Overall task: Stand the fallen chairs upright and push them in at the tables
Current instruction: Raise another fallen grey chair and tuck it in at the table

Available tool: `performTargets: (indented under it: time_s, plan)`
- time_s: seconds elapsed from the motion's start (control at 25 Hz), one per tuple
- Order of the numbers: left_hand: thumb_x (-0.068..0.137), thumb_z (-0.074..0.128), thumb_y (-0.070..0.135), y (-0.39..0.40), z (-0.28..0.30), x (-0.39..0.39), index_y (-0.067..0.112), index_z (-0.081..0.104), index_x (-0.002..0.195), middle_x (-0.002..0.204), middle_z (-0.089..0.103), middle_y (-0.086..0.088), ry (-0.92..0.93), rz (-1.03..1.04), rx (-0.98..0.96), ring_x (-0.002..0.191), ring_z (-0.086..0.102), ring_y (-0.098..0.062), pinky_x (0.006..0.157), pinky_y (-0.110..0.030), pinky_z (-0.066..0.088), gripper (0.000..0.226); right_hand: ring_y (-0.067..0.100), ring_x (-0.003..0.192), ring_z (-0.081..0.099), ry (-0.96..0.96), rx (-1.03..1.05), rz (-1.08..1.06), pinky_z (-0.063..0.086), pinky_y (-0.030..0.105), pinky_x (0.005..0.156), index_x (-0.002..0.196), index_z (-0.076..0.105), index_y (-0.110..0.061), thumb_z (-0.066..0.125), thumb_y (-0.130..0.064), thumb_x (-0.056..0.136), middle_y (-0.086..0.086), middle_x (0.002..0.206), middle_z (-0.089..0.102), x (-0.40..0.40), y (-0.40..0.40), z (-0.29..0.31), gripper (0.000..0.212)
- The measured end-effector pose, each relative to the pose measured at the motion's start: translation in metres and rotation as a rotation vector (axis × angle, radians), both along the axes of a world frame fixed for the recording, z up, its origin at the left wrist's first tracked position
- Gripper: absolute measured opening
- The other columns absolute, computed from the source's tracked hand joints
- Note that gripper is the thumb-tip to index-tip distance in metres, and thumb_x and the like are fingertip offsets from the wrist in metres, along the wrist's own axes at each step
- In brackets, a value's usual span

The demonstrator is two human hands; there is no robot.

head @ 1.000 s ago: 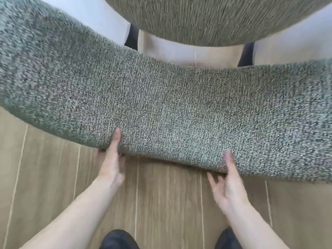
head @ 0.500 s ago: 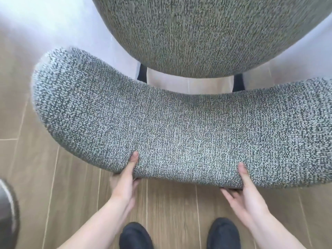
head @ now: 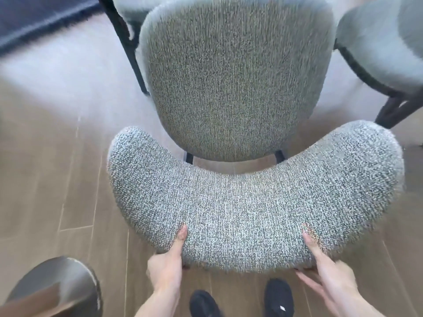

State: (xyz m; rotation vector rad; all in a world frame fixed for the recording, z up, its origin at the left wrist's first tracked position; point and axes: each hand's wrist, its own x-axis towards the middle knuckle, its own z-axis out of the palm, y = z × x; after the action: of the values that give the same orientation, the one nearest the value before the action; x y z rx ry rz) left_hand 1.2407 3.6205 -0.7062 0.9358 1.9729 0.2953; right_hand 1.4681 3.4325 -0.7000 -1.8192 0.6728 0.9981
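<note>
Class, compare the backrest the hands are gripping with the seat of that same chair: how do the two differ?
The backrest is a curved crescent; the seat is broad and rounded. The backrest's weave looks lighter and speckled, the seat's darker. The left hand and right hand grip the backrest only. Both are grey woven upholstery.

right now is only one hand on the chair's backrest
No, both the left hand and the right hand grip the lower edge of the backrest.
</note>
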Motion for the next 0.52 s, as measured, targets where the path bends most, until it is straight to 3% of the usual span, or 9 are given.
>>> performTargets:
  time_s: [0.04, 0.08, 0.2, 0.32, 0.4, 0.48, 0.52]
  plan:
    - [0.044, 0.063, 0.088, 0.000, 0.018, 0.002, 0.001, 0.063, 0.070, 0.067, 0.064, -0.012, 0.047, -0.048, 0.008, 0.068, 0.060, -0.026, 0.076, -0.041, 0.050, 0.092, 0.034, 0.072, 0.074, -0.030, -0.023, 0.032, 0.061, 0.049, 0.075, 0.094, 0.052, 0.009, 0.083, -0.064, 0.042, 0.027, 0.090, 0.063, 0.003, 0.000, 0.020, 0.095]
    - [0.047, 0.063, 0.087, -0.001, 0.041, 0.002, 0.001, 0.063, 0.067, 0.071, 0.067, -0.015, 0.079, -0.085, 0.013, 0.075, 0.065, -0.031, 0.081, -0.042, 0.051, 0.088, 0.034, 0.068, 0.075, -0.050, -0.056, 0.048, 0.061, 0.050, 0.074, 0.087, 0.050, 0.001, 0.083, -0.066, 0.040, 0.024, 0.085, 0.063, 0.005, 0.000, 0.045, 0.088]
    - [0.050, 0.058, 0.088, -0.002, 0.090, 0.010, 0.002, 0.064, 0.060, 0.070, 0.068, -0.018, 0.126, -0.164, 0.028, 0.080, 0.067, -0.034, 0.083, -0.040, 0.051, 0.086, 0.036, 0.060, 0.073, -0.078, -0.115, 0.089, 0.061, 0.050, 0.069, 0.090, 0.050, 0.005, 0.082, -0.067, 0.041, 0.023, 0.092, 0.061, 0.016, 0.001, 0.090, 0.094]
    - [0.049, 0.052, 0.088, 0.007, 0.132, 0.025, 0.004, 0.061, 0.056, 0.067, 0.060, -0.012, 0.162, -0.214, 0.023, 0.079, 0.059, -0.031, 0.085, -0.038, 0.046, 0.085, 0.034, 0.048, 0.070, -0.118, -0.209, 0.163, 0.062, 0.048, 0.060, 0.078, 0.055, 0.011, 0.080, -0.068, 0.049, 0.024, 0.084, 0.062, 0.034, 0.013, 0.127, 0.088]
    - [0.050, 0.048, 0.088, 0.018, 0.151, 0.039, 0.006, 0.052, 0.050, 0.061, 0.054, -0.009, 0.188, -0.232, 0.063, 0.077, 0.056, -0.030, 0.084, -0.039, 0.044, 0.082, 0.031, 0.044, 0.068, -0.155, -0.269, 0.254, 0.061, 0.045, 0.054, 0.092, 0.060, 0.014, 0.079, -0.066, 0.056, 0.031, 0.093, 0.066, 0.048, 0.032, 0.152, 0.090]
    - [0.057, 0.054, 0.086, 0.035, 0.160, 0.055, 0.000, 0.053, 0.052, 0.073, 0.065, -0.019, 0.207, -0.231, 0.109, 0.088, 0.063, -0.036, 0.086, -0.041, 0.045, 0.086, 0.033, 0.055, 0.068, -0.272, -0.329, 0.347, 0.060, 0.047, 0.061, 0.124, 0.043, 0.010, 0.083, -0.058, 0.061, 0.036, 0.116, 0.059, 0.067, 0.056, 0.169, 0.101]
    - [0.063, 0.061, 0.082, 0.046, 0.161, 0.062, -0.005, 0.059, 0.060, 0.086, 0.069, -0.027, 0.212, -0.212, 0.142, 0.097, 0.065, -0.041, 0.089, -0.042, 0.045, 0.087, 0.038, 0.071, 0.068, -0.368, -0.364, 0.419, 0.059, 0.050, 0.071, 0.133, 0.030, 0.003, 0.086, -0.054, 0.063, 0.037, 0.127, 0.050, 0.078, 0.068, 0.176, 0.105]
